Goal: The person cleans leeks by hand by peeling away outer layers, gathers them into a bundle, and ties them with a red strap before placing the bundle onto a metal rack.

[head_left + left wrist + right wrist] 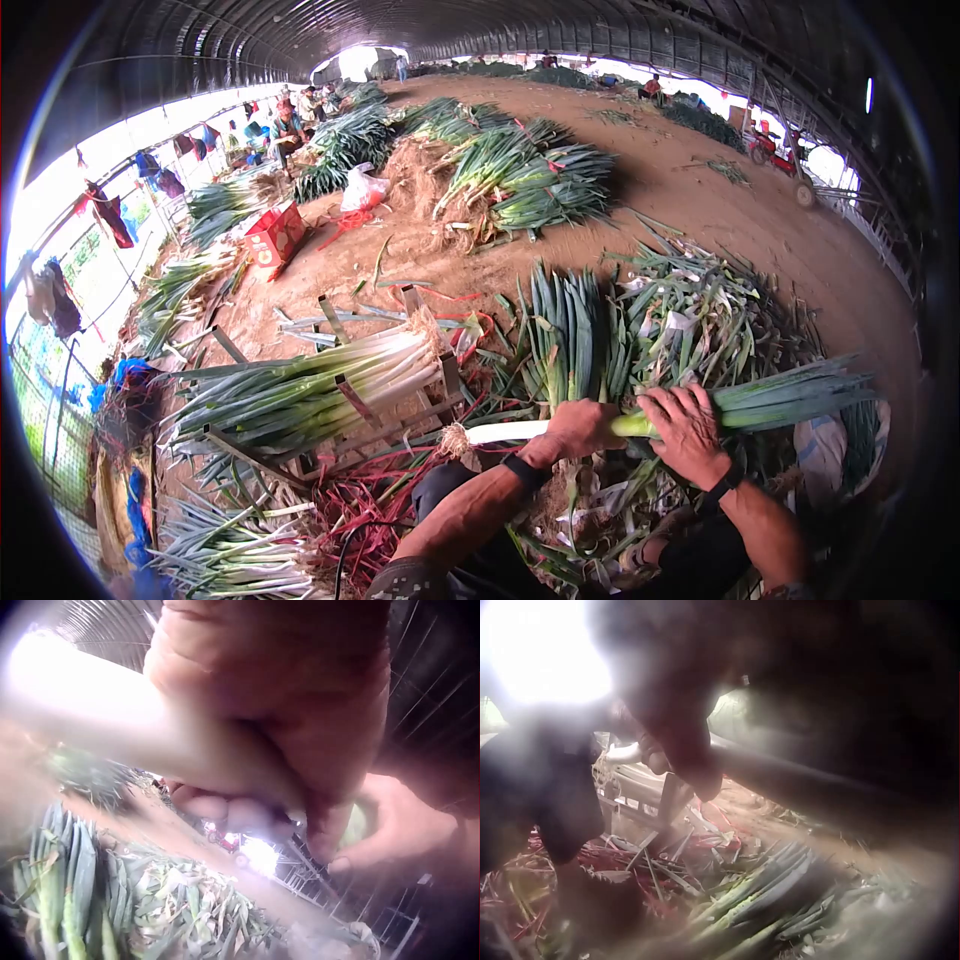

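Note:
A long green onion [505,432] lies across in front of me in the head view, its white root end to the left and its dark leaves [790,395] to the right. My left hand [583,430] grips the white stalk, fingers curled round it. Just to the right, my right hand [688,432] holds the same onion where the green begins. In the left wrist view the pale stalk [187,742] runs under the left palm, with the right hand [409,825] wrapped round the greener part. The right wrist view is dark and blurred.
At left, a metal rack [357,398] bears a bundle of green onions [300,385]. Upright onions [565,335] and a heap of stripped leaves [700,315] lie ahead. Red ties [375,510] litter the ground. A red box [275,240] stands farther off, near more onion piles [555,180].

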`<control>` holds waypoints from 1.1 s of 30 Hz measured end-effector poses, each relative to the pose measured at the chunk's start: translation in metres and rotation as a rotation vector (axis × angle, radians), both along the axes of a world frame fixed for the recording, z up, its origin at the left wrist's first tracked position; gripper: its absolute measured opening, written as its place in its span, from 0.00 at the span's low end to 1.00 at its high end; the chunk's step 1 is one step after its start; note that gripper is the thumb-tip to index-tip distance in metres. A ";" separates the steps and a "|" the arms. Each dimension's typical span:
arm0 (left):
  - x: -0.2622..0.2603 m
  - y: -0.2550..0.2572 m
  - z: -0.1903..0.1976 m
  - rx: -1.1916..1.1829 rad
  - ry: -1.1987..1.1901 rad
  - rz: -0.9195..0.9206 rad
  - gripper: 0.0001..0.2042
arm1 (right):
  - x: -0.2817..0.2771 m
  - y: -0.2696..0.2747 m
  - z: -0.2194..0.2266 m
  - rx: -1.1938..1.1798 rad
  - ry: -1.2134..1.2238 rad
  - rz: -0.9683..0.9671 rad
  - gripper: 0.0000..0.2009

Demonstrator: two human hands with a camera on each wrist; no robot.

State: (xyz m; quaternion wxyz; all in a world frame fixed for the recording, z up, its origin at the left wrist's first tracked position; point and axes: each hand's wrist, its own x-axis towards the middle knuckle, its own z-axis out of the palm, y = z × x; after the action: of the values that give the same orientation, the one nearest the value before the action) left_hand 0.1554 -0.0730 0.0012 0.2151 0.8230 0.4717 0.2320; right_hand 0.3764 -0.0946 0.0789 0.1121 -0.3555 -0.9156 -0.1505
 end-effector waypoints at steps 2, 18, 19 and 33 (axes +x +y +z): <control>0.000 0.001 -0.001 -0.010 0.060 -0.030 0.23 | 0.010 0.002 -0.003 -0.081 -0.012 -0.002 0.37; -0.081 0.066 -0.037 -0.047 0.042 0.413 0.26 | 0.173 -0.061 0.019 -0.458 0.093 -0.685 0.31; -0.070 0.068 -0.035 -0.120 -0.022 0.398 0.25 | 0.189 -0.071 0.020 -0.460 0.097 -0.736 0.31; 0.034 0.073 -0.044 -0.214 -0.027 0.053 0.23 | 0.375 -0.297 0.058 -0.503 0.212 -1.478 0.34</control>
State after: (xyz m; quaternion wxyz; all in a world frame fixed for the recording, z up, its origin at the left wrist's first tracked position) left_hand 0.1897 0.0002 -0.0431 0.3019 0.7794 0.5124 0.1970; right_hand 0.7513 -0.3917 0.1373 -0.0141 -0.8993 -0.4330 0.0602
